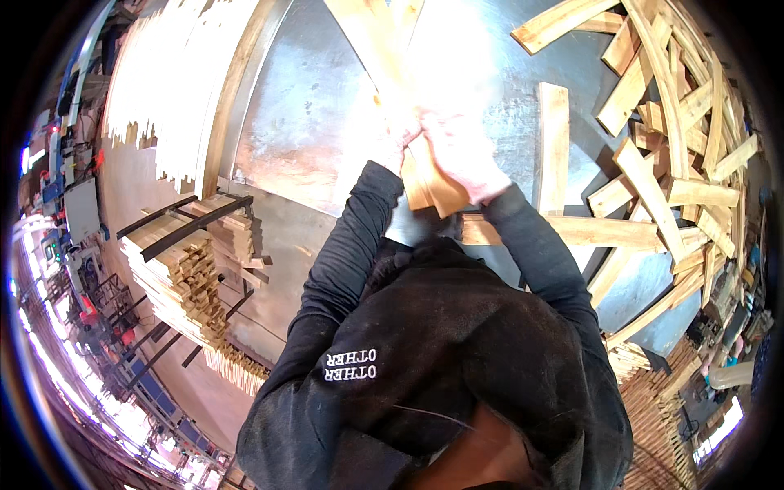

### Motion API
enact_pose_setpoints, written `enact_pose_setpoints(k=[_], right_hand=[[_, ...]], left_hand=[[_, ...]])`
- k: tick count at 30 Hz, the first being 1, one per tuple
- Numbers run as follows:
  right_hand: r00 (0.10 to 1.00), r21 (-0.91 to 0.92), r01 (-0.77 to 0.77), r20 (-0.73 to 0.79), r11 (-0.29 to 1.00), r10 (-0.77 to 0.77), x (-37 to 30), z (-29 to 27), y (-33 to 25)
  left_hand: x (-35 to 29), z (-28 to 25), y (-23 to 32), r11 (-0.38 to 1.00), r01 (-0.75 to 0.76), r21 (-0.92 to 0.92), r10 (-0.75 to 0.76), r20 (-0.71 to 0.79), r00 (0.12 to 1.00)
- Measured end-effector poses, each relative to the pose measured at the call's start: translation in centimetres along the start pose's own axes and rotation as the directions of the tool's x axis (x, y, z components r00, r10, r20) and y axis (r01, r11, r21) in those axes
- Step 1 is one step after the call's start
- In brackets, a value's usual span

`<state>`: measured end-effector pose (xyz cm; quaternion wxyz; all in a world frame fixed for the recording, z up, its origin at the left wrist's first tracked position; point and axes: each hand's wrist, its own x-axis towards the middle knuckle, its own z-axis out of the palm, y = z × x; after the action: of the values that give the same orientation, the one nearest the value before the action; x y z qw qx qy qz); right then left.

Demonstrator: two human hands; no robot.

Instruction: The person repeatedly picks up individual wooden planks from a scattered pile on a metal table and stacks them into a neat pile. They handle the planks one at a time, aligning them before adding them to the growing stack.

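Note:
Strong glare washes out much of both hands. My left hand [390, 145] and my right hand [467, 153] meet in front of my chest, closed round a couple of pale wooden boards [425, 181]. The near ends of these boards stick out between my wrists, toward my body. Beyond my hands, a long wooden board [363, 37] slants away to the far edge of the view. Beneath lies a grey metal tabletop [302, 98]. How each finger sits on the wood is lost in the brightness.
A loose heap of wooden boards [670, 139] covers the right side. One board [554, 147] lies lengthwise right of my hands; another [588, 232] lies crosswise by my right forearm. Neat stacks of slats [175, 269] rest on black metal bars [196, 229] at left.

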<state>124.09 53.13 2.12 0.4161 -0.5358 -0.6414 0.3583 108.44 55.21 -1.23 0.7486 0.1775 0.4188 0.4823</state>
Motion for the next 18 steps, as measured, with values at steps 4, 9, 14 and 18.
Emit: enact_pose_setpoints(k=[4,9,14,18], right_hand=[[0.925,-0.06,-0.326,-0.226,0.944,0.305,0.4,-1.4,1.6],[0.979,-0.653,-0.155,-0.001,0.741,0.204,3.2,9.6,-1.1],[0.961,-0.638,-0.244,-0.056,0.73,0.272,7.0,15.0,-3.2],[0.91,-0.242,-0.41,-0.042,0.879,0.413,6.5,11.3,0.2]], left_hand=[[-1.4,-4.3,2.1,0.987,-0.11,0.116,0.112,-0.017,0.994],[-5.0,-6.4,12.1,0.901,-0.108,0.42,0.16,-0.089,0.983],[-3.4,-9.9,16.7,0.871,-0.199,0.448,0.245,-0.046,0.968],[-1.1,-10.4,15.5,0.85,-0.184,0.494,0.217,-0.009,0.976]])
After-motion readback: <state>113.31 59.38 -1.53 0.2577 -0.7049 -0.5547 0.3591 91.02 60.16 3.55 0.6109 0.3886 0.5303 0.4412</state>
